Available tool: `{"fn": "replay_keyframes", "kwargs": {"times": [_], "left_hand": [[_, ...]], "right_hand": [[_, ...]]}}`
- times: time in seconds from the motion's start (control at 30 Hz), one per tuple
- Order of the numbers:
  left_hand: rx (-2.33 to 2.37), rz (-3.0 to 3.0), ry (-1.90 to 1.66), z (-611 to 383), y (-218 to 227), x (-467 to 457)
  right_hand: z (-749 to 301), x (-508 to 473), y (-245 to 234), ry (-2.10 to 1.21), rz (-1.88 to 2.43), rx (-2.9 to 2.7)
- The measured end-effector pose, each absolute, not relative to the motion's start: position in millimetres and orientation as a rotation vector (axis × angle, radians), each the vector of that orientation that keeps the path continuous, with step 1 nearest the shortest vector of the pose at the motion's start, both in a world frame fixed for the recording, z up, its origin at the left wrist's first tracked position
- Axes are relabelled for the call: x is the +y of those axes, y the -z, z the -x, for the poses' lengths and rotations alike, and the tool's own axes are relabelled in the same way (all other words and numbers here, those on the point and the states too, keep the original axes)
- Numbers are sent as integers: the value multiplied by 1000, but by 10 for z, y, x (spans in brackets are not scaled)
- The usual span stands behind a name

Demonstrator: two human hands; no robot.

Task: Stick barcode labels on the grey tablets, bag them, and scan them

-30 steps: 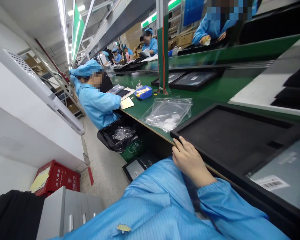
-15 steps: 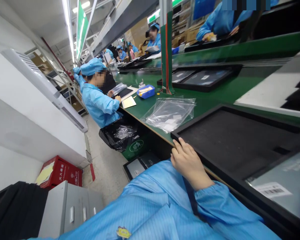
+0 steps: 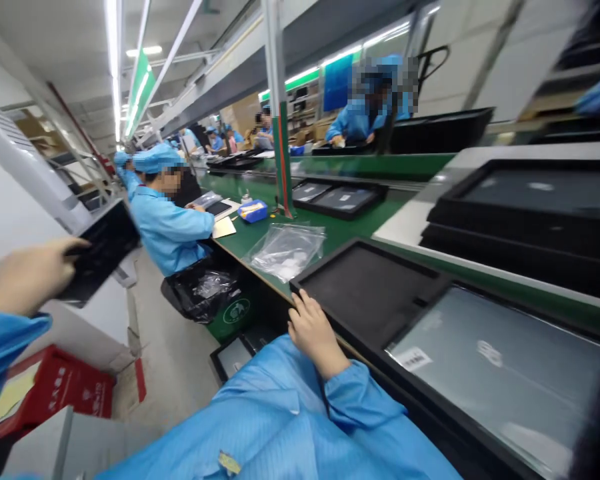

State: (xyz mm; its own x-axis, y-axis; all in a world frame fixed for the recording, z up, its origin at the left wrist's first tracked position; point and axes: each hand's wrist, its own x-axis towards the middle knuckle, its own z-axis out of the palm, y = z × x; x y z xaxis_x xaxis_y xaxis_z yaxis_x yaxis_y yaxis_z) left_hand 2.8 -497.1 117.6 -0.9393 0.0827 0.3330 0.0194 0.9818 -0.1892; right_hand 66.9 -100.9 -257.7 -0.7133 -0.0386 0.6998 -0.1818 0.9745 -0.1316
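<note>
Head view: at left of frame the left hand (image 3: 27, 277) grips a dark panel (image 3: 103, 250) raised off the bench, while the right hand (image 3: 314, 331), fingers curled, rests on the black tray (image 3: 365, 293) at centre, its near compartment unfilled.

We hold a dark, flat panel (image 3: 100, 250) tilted in our left hand (image 3: 27, 277); our right hand (image 3: 315, 330) rests on the near corner of a black foam tray (image 3: 365, 287).
</note>
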Motion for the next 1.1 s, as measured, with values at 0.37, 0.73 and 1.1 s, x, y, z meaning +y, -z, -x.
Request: {"fn": "replay_keyframes", "kwargs": {"times": [0.37, 0.73, 1.1], "left_hand": [[-2442, 1486, -294, 492, -356, -1643], [-2440, 1581, -353, 625, 66, -640], [-2457, 1696, -452, 432, 97, -560]], "right_hand": [[-1770, -331, 2034, -212, 641, -2114], [-1811, -216, 2072, -385, 772, -2212], [-1837, -169, 2041, -528, 786, -2156]]}}
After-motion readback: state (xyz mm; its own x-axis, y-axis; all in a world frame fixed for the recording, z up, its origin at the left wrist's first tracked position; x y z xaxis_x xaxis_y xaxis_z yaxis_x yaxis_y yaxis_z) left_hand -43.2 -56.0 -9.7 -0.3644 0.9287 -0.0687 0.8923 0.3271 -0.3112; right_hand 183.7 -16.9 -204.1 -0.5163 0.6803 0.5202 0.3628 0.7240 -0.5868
